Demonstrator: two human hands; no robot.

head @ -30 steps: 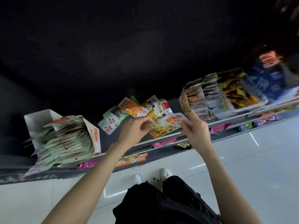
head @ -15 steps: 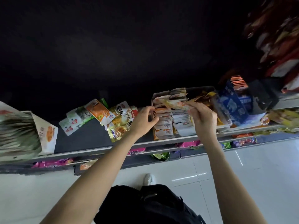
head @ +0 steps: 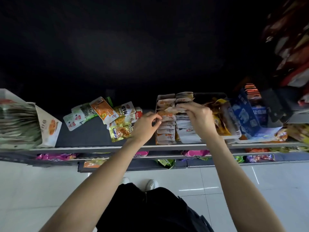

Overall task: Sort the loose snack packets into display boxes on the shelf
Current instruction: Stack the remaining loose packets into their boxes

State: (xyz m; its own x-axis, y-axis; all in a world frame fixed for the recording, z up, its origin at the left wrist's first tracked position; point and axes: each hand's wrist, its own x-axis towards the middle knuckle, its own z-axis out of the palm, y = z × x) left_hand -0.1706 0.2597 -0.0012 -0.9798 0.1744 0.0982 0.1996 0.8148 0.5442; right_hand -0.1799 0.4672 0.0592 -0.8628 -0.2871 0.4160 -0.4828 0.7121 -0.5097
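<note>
Over the display box (head: 165, 126) on the shelf (head: 93, 146), my right hand (head: 198, 118) pinches one packet (head: 168, 110) by its edge, fingers curled on it, and holds it across the top of the filed rows. My left hand (head: 145, 126) is at the box's left wall, fingers curled toward the orange row; whether they grip a packet there I cannot tell. To do this well, I judge the row should be parted first, then the packet slid in upright, facing as its neighbours do. Loose packets (head: 107, 116) lie heaped just left of the box, unsorted.
</note>
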